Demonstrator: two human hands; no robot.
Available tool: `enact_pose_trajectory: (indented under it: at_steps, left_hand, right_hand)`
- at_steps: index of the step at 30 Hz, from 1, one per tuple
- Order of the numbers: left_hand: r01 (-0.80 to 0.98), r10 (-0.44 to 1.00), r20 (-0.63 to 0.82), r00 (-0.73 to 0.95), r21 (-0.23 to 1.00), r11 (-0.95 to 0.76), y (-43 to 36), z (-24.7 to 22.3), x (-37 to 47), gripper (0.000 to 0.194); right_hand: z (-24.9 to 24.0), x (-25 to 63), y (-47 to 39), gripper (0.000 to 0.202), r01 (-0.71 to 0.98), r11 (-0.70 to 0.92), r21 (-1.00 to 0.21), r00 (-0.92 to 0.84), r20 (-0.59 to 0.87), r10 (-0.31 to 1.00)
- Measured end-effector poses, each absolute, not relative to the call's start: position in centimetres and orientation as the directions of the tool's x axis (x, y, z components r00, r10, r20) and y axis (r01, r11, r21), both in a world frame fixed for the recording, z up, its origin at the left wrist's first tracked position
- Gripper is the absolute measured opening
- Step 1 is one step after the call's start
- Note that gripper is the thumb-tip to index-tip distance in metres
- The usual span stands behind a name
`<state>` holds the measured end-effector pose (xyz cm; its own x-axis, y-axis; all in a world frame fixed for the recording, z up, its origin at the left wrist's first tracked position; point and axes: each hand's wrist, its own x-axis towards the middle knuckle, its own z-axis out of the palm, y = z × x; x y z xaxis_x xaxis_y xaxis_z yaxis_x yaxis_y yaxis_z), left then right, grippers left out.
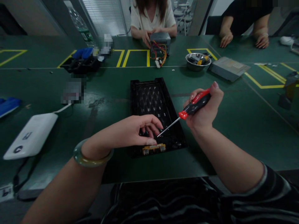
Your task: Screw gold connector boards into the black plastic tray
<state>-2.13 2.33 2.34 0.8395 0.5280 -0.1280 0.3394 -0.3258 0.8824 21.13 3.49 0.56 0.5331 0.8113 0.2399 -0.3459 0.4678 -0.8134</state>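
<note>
A black rectangular panel (174, 124) with a hollowed, patterned inside lies on the green table in front of me. At its near end sits a small orange-brown circuit board (154, 148) with metal connectors. My left hand (142, 129) reaches over the panel, fingers curled, the thumb at the board's upper edge; whether the fingertips pinch anything small is hidden. My right hand (205, 109) is closed around the red and black handle of a screwdriver (196, 104). Its metal shaft slants down to the left, the tip close to my left fingers, just above the board.
A white power bank (32, 135) with a cable lies at left, blue gloves (9, 105) beyond it. Further back are a black tray (81, 64), a metal bowl (198, 63) of tools and a grey metal box (229, 68). A person opposite handles a power supply (161, 42); another sits at right.
</note>
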Motion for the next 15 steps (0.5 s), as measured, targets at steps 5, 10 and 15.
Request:
enact_pose_trajectory:
  at_steps: [5,10,15]
  left_hand:
    - [0.405,0.562,-0.140,0.815,0.832,-0.380,2.4,2.4,-2.1,0.032]
    - [0.445,0.552,-0.163,0.818,0.787,-0.427,2.5,2.6,-2.4,0.023]
    - [0.489,0.549,-0.215,0.807,0.766,-0.419,3.0,2.7,-3.4,0.016]
  right_hand:
    - [0.2,21.4,3.7,0.059,-0.320,0.461,-0.828,0.559,0.228,0.797]
    - [-0.8,21.5,4.0,0.063,-0.263,0.472,-0.841,0.506,0.296,0.810]
    - [-0.7,21.3,3.8,0.065,-0.290,0.452,-0.843,0.505,0.266,0.821]
